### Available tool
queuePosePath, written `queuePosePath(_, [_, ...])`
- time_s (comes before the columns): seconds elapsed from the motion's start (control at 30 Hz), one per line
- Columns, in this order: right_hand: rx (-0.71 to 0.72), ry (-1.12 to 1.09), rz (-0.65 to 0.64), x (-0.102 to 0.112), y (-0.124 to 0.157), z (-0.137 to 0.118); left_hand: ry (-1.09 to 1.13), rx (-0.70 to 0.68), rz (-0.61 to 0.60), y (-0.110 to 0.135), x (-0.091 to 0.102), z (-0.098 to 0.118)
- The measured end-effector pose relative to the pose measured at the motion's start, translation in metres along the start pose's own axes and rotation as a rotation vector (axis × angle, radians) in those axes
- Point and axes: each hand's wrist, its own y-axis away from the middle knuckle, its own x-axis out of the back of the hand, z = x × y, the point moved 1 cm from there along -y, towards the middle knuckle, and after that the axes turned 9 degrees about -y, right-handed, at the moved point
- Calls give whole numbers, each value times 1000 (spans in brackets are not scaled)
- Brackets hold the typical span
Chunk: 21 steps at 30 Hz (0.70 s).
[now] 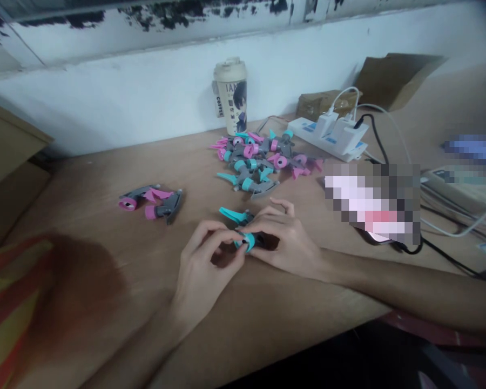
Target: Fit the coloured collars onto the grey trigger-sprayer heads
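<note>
Between my hands is a grey spray trigger head with a teal collar (249, 241) and a teal lever (232, 215) pointing to the left. My left hand (210, 265) pinches the collar between thumb and fingertips. Around the grey body, partly hidden, my right hand (289, 235) is closed with thumb and fingers. Beyond my hands lies a pile of spray trigger heads (251, 156), grey with teal or pink parts. Two spray trigger heads with pink parts (162, 208) lie apart, to the left.
A coffee cup (231, 97) stands against the wall behind the pile. To its right are a white power strip (328, 139) with plugs and cables, and a blurred-out phone (368, 210). Cardboard (389, 81) leans at the back right; a red and yellow bag (16, 302) sits at left.
</note>
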Motion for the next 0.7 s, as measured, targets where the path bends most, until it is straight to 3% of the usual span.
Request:
queuePosePath(0.27, [10, 10, 11, 2, 0, 0, -40, 19, 20, 0, 0, -2])
queuePosePath(0.57, [16, 29, 23, 2, -1, 0, 18, 173, -107, -2, -3, -5])
queuePosePath(0.7, [21, 30, 19, 2, -1, -2, 74, 175, -156, -3, -3, -7])
